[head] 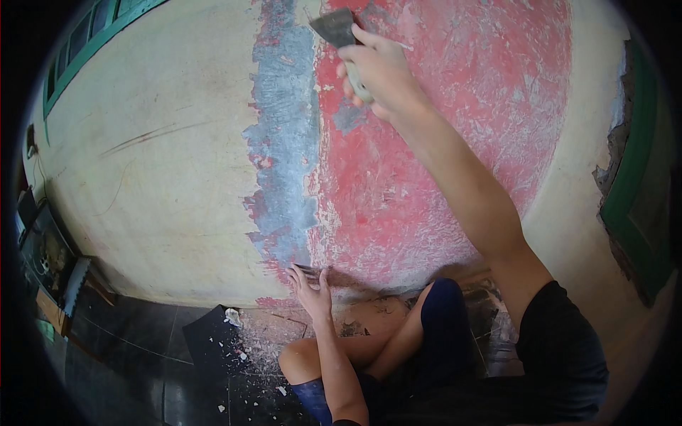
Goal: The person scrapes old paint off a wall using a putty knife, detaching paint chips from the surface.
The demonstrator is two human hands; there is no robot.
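Note:
High on the wall, my right hand (381, 66) grips the pale handle (358, 82) of a wide paint scraper. Its dark flared blade (334, 27) points up and left, at the border between a grey-blue bare strip (285, 106) and an area of worn red paint (399, 175). Whether the blade's edge touches the wall cannot be made out. Low down, my left hand (311, 293) has its fingers spread against or just before the wall, by the lower end of the grey-blue strip. A dark patch, perhaps shadow, lies between its fingertips.
Cream paint (176, 160) covers the wall to the left. Paint flakes (243, 355) litter a black sheet (205, 335) and the dark tiled floor (133, 330). My crossed legs (362, 343) are close to the wall's base. Green frames (634, 202) stand right and upper left; a saw (77, 285) leans at left.

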